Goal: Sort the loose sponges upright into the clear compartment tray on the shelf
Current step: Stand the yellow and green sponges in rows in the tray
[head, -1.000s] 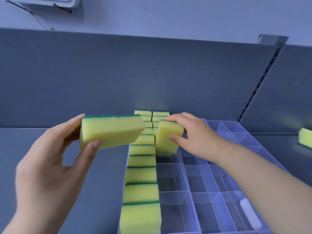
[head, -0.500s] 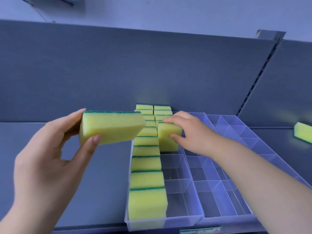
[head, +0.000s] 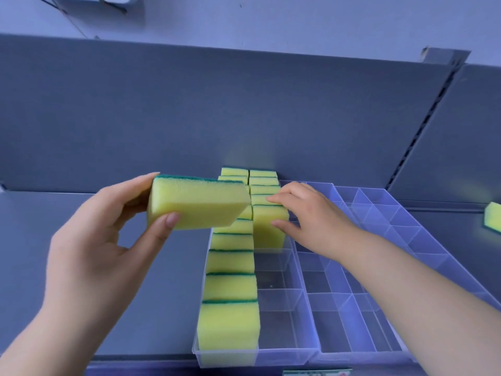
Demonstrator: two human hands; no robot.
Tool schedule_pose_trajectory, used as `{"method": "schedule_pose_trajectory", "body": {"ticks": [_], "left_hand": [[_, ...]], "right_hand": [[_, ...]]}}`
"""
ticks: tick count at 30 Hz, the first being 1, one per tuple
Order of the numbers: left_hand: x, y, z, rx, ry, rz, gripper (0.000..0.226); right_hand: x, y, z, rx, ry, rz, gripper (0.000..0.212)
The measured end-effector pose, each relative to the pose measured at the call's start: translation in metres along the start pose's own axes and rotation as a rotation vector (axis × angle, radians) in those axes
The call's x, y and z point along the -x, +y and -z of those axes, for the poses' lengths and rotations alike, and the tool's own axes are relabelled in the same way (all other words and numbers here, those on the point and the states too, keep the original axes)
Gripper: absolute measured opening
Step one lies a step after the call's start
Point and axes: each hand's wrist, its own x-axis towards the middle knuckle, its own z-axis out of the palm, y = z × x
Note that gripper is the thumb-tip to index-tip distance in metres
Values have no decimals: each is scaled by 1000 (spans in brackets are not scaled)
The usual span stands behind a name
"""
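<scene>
Grey matte shelf, smooth back panel | clear rigid-plastic tray on it, rectangular compartments | sponge row: porous yellow foam blocks, green scouring edges up, filling left column | left hand gripping held sponge lengthways, raised beside tray | right hand pinching upright sponge in second column | loose sponge far right on shelf

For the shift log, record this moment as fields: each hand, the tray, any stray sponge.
tray: left column filled by sponge row; second column filled at the back only
left hand: grips held sponge, green side up, in the air
right hand: pinches upright sponge in second column
loose sponge: on shelf, far right
</scene>
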Motion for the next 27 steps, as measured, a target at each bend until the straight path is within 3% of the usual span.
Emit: {"method": "schedule_pose_trajectory", "body": {"ticks": [5, 12, 20, 27], "left_hand": [[-27, 29, -26, -107, -135, -102, 36], [-45, 37, -62, -322, -412, -296, 43], [-45, 41, -75, -444, -581, -184, 43], [-46, 47, -85, -517, -682, -215, 42]], "right_hand": [[6, 7, 18, -100, 2, -92, 27], [16, 14, 39, -126, 24, -140, 35], [28, 13, 45, -136, -13, -161, 35], [24, 7, 44, -137, -50, -152, 36]]}}
